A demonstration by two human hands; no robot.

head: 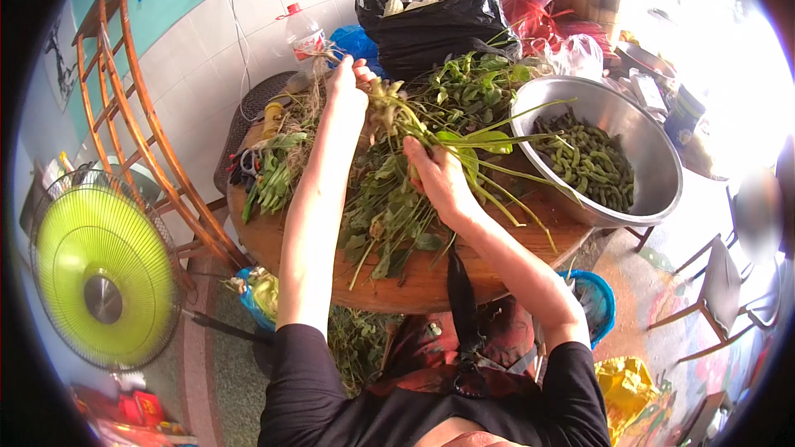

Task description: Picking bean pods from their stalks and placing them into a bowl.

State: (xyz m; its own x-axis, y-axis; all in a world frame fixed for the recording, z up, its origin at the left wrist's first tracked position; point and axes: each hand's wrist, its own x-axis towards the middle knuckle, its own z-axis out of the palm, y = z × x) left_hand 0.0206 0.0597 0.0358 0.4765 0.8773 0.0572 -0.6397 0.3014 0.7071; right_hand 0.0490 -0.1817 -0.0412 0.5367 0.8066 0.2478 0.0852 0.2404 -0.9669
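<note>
My left hand point(351, 84) grips the root end of a soybean plant, its pale roots sticking out past the fingers. My right hand point(438, 177) is closed around the plant's green stems point(490, 167), which fan out to the right. Between the hands hangs a cluster of fuzzy soybean pods point(391, 105). Beneath them, cut leafy stalks point(388, 198) lie heaped on a round wooden table point(397, 295). On the right, a large steel basin point(661, 192) holds loose green pods point(590, 164); some stem tips reach over its rim.
A black plastic bag point(435, 28) and a plastic bottle point(304, 34) stand at the back. Scissors point(248, 162) lie by stalks at the left. A green fan point(102, 273) and a wooden chair point(146, 130) are further left. A blue bin point(602, 304) stands below the table's right edge.
</note>
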